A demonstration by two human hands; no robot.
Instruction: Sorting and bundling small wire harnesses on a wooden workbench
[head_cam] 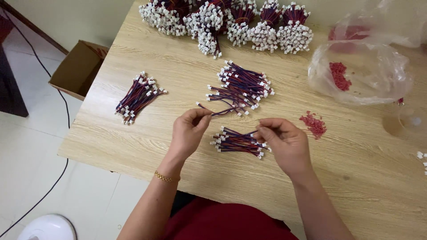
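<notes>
left hand [189,133] raised over the bench [178,62], fingers [202,116] pinched shut on one thin red-and-blue wire lead [222,111] trailing toward the loose pile of leads [242,86] just behind. right hand [284,140] close by, fingers [263,130] curled and closed at the end of a small pile of leads [238,142] lying between both hands; cannot tell what is gripped there. tidy bundle of leads [138,97] off to the left. tied bunches with white plugs [231,22] at the far edge. small red pieces [314,123] just right, near a clear plastic bag [360,73].
</notes>
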